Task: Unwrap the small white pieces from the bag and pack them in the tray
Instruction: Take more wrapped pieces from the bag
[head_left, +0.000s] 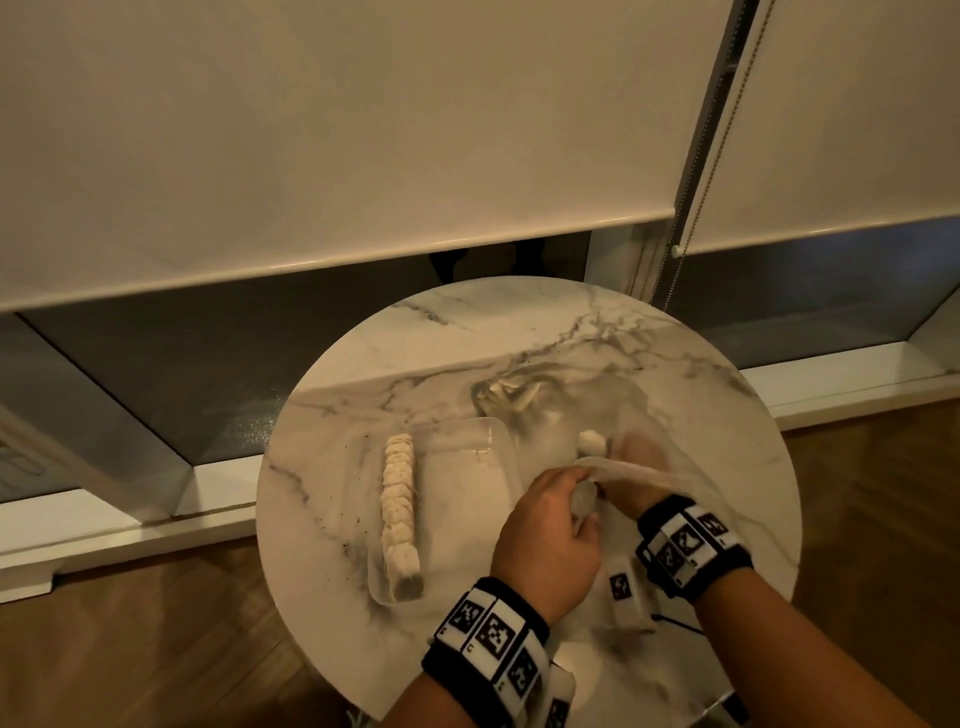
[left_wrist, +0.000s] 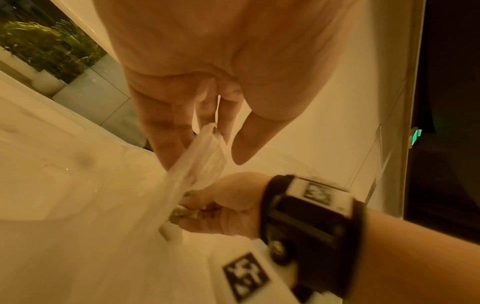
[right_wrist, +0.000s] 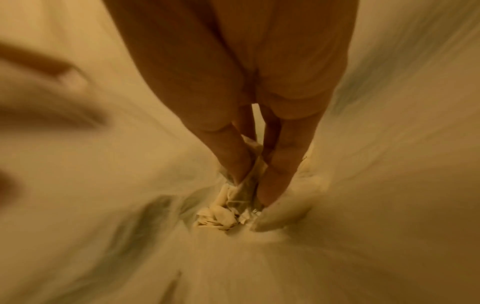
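One row of unwrapped white pieces (head_left: 400, 512) lines the left side of the clear tray (head_left: 467, 431), low in the middle of the frame; they sit too close together for me to count. My left hand (head_left: 545, 540) pinches the rim of the one clear bag (head_left: 670, 478). My right hand (head_left: 631, 467) is inside it, fingertips (right_wrist: 272, 185) closed on a wrapped piece (right_wrist: 241, 193). Another piece (head_left: 592, 441) lies just beyond. My wristbands (head_left: 493, 639) carry square black-and-white codes, no readable words.
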